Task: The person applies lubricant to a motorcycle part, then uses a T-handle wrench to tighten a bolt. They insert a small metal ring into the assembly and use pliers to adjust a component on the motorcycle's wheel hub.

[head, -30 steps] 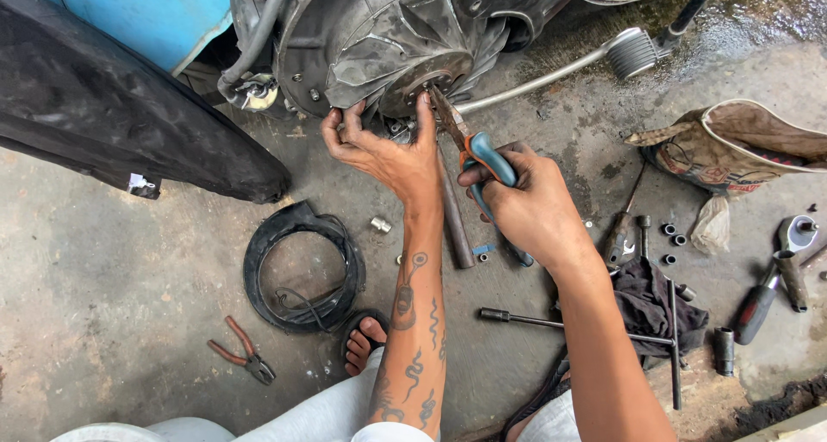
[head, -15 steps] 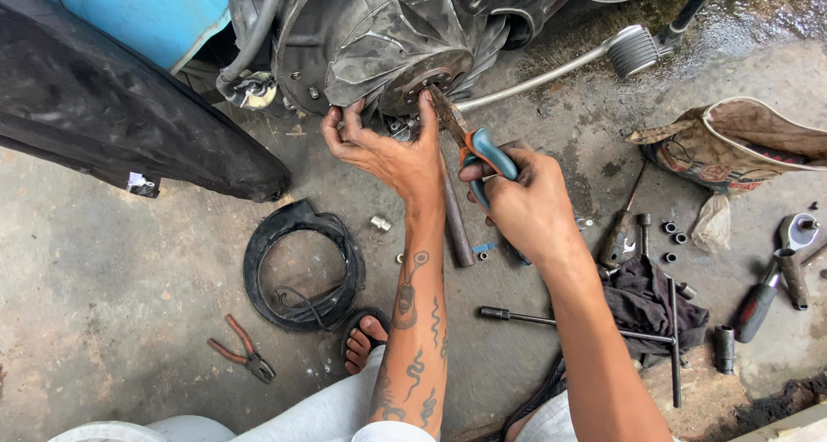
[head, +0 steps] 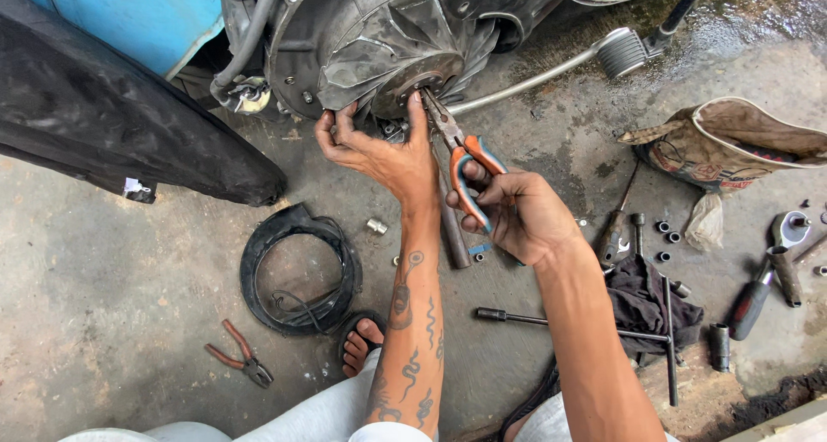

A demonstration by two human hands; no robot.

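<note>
— Orange-and-blue-handled pliers (head: 465,171) sit clamped in my right hand (head: 517,214), their steel nose pressed into the hub of the grey finned metal engine wheel (head: 388,41). What do you see from the head view?

— Your left hand (head: 379,149) is spread on the wheel's lower edge, thumb up by the hub, fingers hooked under it, gripping nothing loose.

— How far along?

— I'd judge mid-way: the round black plastic cover (head: 297,270) already lies on the concrete floor (head: 112,278) with small steel sockets (head: 377,227) nearby, but the wheel is still mounted. Red-handled pliers (head: 241,356) and a black T-bar wrench (head: 594,326) lie unused.
</note>
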